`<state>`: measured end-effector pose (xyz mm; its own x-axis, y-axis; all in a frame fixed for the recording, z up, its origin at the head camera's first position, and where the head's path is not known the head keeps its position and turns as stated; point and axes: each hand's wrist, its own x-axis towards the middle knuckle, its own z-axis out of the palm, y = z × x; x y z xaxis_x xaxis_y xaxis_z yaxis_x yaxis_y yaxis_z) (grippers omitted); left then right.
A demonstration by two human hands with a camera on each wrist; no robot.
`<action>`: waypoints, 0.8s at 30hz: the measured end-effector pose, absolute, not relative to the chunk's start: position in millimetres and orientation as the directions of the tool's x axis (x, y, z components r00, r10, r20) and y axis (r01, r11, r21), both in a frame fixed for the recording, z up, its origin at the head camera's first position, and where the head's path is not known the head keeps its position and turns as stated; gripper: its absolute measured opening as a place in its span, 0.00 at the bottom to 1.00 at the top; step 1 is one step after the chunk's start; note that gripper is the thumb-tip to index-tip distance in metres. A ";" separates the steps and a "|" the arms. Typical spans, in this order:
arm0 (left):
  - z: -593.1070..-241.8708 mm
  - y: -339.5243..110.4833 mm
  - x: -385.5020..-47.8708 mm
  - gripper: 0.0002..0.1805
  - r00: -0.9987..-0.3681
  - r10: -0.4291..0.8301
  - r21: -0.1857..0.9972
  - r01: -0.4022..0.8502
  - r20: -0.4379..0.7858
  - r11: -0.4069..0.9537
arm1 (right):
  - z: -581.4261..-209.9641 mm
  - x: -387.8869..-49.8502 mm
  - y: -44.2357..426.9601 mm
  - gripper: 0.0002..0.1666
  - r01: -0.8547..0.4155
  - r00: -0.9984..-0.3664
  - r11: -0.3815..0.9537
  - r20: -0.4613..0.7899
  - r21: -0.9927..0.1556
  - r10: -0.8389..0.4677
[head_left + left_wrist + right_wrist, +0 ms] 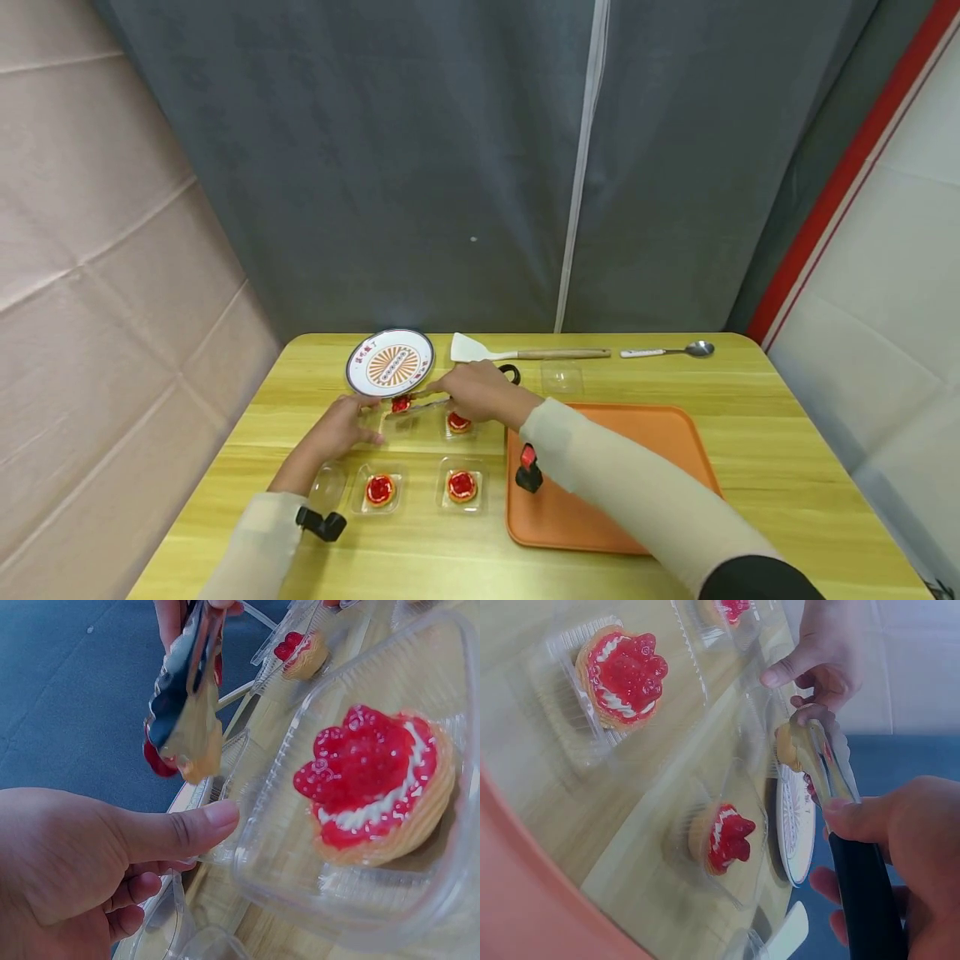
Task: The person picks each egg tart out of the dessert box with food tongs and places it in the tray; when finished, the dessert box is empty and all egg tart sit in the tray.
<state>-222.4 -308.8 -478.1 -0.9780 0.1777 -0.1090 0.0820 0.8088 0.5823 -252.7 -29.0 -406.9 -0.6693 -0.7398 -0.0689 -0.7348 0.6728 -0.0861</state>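
Observation:
My right hand [480, 392] grips metal tongs [866, 889] with a black handle. Between the tong tips is a red-topped fruit tart [401, 403], held above a clear plastic box [397, 423] and close to the plate's near edge. Beside that box, my left hand [335, 429] has its thumb extended and its other fingers loosely bent; whether it touches the plastic is hard to tell. Other tarts sit in clear boxes: one at the front left [380, 490], one at the front right [461, 486], and one partly under my right hand [458, 422].
A white patterned plate [390, 363] lies at the back left. Along the back are a white spatula [525, 352], a spoon [667, 351] and a clear plastic piece [562, 377]. An orange tray [577, 521] lies under my right forearm. Another clear lid [327, 487] is near my left wrist.

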 end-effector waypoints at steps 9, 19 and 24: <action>-477.9 -309.8 -223.1 0.38 -0.978 0.183 0.578 0.092 -0.101 0.811 | -400.7 -248.1 -8.2 0.28 -0.726 -0.679 0.680 -0.049 -0.099 -0.732; -477.8 -309.7 -223.9 0.39 -0.978 0.169 0.564 0.072 -0.121 0.823 | -402.4 -238.7 28.3 0.26 -0.733 -0.676 0.666 0.038 -0.138 -0.736; -477.9 -309.9 -224.1 0.40 -0.979 0.163 0.560 0.067 -0.123 0.826 | -404.8 -233.1 45.8 0.27 -0.721 -0.689 0.674 0.068 -0.157 -0.721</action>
